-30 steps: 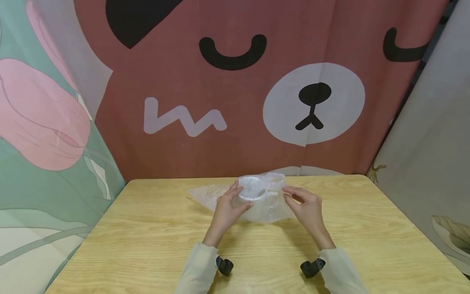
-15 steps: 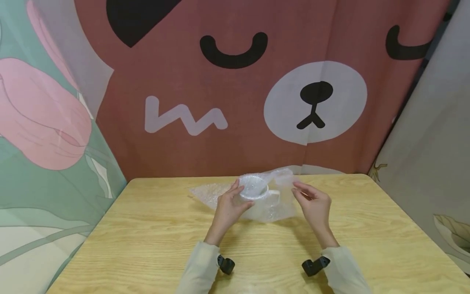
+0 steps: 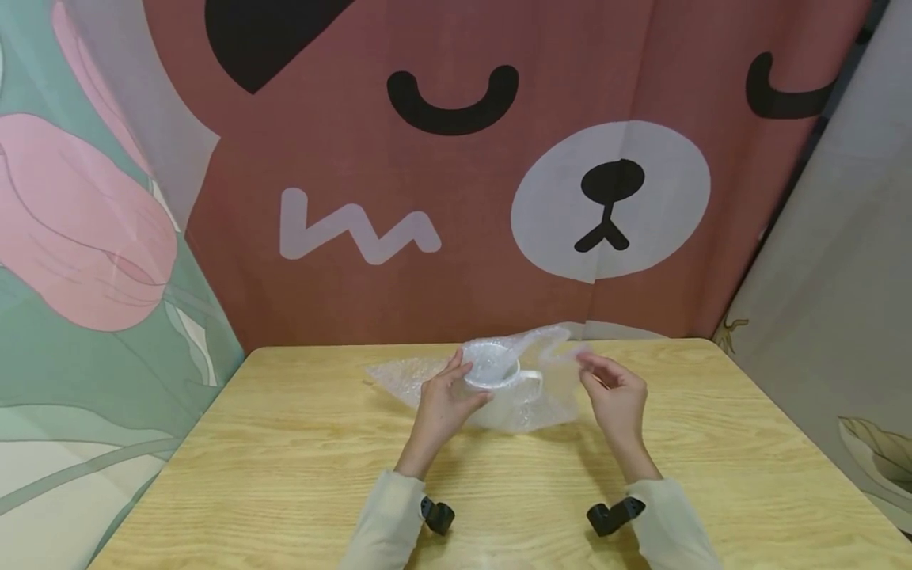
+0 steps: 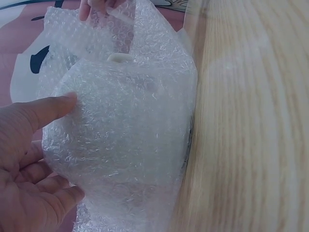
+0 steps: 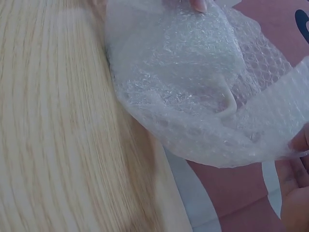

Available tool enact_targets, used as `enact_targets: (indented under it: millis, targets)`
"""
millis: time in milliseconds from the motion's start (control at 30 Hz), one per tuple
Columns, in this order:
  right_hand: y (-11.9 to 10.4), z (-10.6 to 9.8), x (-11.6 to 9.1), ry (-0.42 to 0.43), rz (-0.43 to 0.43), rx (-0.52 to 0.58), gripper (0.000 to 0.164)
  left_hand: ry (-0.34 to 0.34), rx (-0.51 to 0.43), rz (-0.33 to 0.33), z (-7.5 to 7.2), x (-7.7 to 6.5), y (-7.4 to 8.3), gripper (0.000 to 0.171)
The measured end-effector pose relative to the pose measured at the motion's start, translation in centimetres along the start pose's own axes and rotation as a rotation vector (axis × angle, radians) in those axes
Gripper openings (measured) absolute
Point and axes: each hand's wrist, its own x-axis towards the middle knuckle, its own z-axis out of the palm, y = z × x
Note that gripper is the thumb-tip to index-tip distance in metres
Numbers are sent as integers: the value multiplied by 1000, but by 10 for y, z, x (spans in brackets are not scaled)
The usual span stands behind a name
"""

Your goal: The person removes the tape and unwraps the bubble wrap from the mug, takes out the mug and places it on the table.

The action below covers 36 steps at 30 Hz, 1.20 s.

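Note:
A white mug [image 3: 503,380] stands upright on the table inside a sheet of clear bubble wrap [image 3: 409,378]. Its handle [image 5: 229,102] points to the right and shows at the parted side of the wrap. My left hand [image 3: 443,402] grips the wrapped mug from the left, thumb [image 4: 58,107] in front and fingers around the far side. At the right, my right hand [image 3: 617,402] pinches the wrap's edge between thumb and fingertips and holds it out from the mug. Most of the mug's body is blurred behind the film in both wrist views.
The wooden table [image 3: 299,475] ends just behind the wrap, at a curtain [image 3: 456,293] with a bear print. Part of the bubble wrap spreads out to the left of the mug. A small black camera [image 3: 438,516] sits at each wrist, by the light sleeves.
My right hand has moved to the right, drawing the wrap's edge away from the mug, and the handle now shows more plainly. The left hand has stayed on the mug.

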Motion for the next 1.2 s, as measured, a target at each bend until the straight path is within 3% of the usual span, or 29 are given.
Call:
enact_targets:
  millis: [300, 733, 1200]
  targets:
    - [-3, -4, -1, -38, 4, -56, 13, 0, -4, 1, 0, -2, 0, 59]
    - [0, -9, 6, -68, 10, -24, 27, -5, -5, 6, -1, 1, 1, 58]
    - [32, -21, 12, 6, 165, 68, 28, -8, 4, -13, 0, 1, 0, 57]
